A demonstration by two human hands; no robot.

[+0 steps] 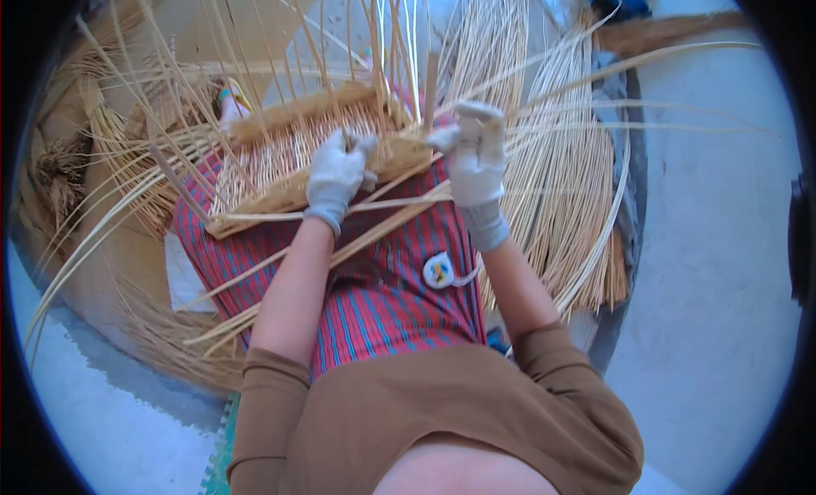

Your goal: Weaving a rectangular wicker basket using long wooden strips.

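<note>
Brown sleeves, pushed up to the elbows, lead to bare forearms over a red-and-blue striped cloth draped across the lap. On it lies a round white tape measure. Beyond, a wooden frame rests slantwise on the knees, holding a woven cane panel. The gloved left hand curls over the near board; I cannot tell whether it is clamped on a strand. The gloved right hand has bent fingers beside the frame's right end; its grip is also unclear. Frame and panel should be light, the boards stiff, the loose canes springy and liable to crack if bent sharply; the boards look the surest hold. Alongside, pale reed bundles fan out to the right, more canes heap at left, and smooth grey-blue floor stretches past them.
</note>
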